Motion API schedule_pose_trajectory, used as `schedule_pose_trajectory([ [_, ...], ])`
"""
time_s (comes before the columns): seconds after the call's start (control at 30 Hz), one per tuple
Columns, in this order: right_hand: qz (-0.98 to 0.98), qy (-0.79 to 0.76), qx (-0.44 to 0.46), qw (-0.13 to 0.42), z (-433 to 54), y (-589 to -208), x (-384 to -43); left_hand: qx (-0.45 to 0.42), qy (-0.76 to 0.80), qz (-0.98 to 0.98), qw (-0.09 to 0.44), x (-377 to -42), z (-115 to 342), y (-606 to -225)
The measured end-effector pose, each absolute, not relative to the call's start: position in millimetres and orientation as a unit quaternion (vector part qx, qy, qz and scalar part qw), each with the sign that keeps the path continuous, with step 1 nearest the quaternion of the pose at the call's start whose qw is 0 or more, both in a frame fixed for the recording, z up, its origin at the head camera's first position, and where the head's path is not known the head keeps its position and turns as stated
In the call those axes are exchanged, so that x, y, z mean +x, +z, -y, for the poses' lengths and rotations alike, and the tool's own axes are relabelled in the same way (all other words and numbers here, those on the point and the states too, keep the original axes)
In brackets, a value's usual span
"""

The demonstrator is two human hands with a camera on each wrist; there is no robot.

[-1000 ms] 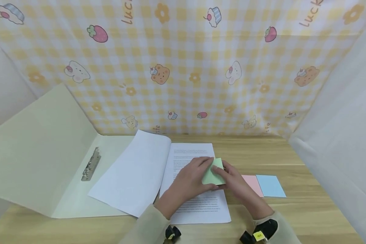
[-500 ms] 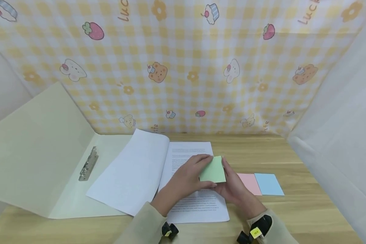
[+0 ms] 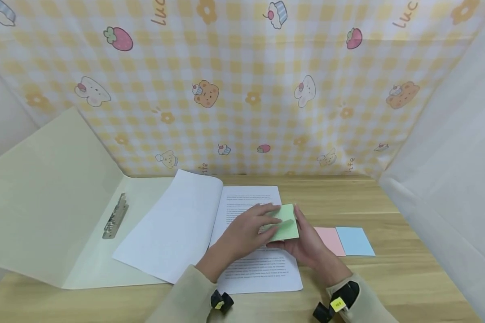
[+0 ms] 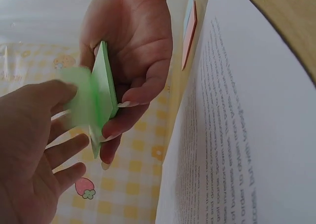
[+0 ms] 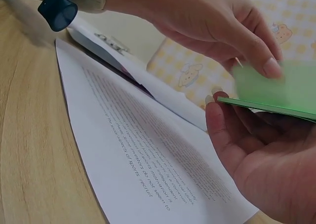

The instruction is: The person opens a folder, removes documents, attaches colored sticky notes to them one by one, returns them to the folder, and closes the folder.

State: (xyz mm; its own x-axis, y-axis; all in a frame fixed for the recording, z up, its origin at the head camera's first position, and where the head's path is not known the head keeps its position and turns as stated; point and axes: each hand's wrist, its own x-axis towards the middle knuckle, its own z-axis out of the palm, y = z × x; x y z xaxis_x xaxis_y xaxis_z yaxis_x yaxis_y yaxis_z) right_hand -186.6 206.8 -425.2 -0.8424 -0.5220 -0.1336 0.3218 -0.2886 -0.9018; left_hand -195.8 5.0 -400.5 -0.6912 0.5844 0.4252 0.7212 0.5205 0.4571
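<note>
Over the printed pages point(image 3: 258, 269), my right hand point(image 3: 309, 244) holds a green sticky note pad point(image 3: 288, 232) from below, with its fingers curled at the pad's edges. My left hand point(image 3: 242, 231) pinches the top sticky note point(image 4: 81, 98), which is bent up from the pad and blurred in the left wrist view. The right wrist view shows the left thumb point(image 5: 269, 68) on this lifted sheet, above the pad's thin edge. Part of the page text is hidden beneath both hands.
At left, an open folder point(image 3: 85, 264) with a metal clip point(image 3: 116, 217) lies under a turned-over white page point(image 3: 169, 229). A pink pad point(image 3: 330, 240) and a blue pad point(image 3: 355, 241) rest on the wooden table right of the pages. A checked cloth point(image 3: 242, 58) hangs behind.
My right thumb has come off the pad's top, and the right hand now supports it from below. The left hand has shifted its grip from the pad's side and lifted its top sheet.
</note>
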Motion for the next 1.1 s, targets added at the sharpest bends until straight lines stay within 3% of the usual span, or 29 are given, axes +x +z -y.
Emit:
schedule_pose_trajectory([
  [0.1,-0.539,-0.795,-0.088,0.264,-206,-425,-188,-0.372,-0.318,0.859,0.151,-197,-5,-402],
  [0.23,-0.539,-0.793,-0.094,0.266,-206,-427,-189,-0.334,-0.335,0.865,0.165,-198,-5,-403],
  [0.57,-0.604,-0.732,-0.139,0.283,-217,-433,-189,-0.271,-0.388,0.869,0.147,-199,-6,-402],
  [0.9,-0.715,-0.664,-0.057,0.208,-219,-431,-182,-0.216,-0.426,0.868,0.135,-202,-4,-404],
  [1.1,-0.732,-0.647,-0.048,0.206,-222,-432,-178,-0.16,-0.478,0.858,0.099,-206,-1,-405],
])
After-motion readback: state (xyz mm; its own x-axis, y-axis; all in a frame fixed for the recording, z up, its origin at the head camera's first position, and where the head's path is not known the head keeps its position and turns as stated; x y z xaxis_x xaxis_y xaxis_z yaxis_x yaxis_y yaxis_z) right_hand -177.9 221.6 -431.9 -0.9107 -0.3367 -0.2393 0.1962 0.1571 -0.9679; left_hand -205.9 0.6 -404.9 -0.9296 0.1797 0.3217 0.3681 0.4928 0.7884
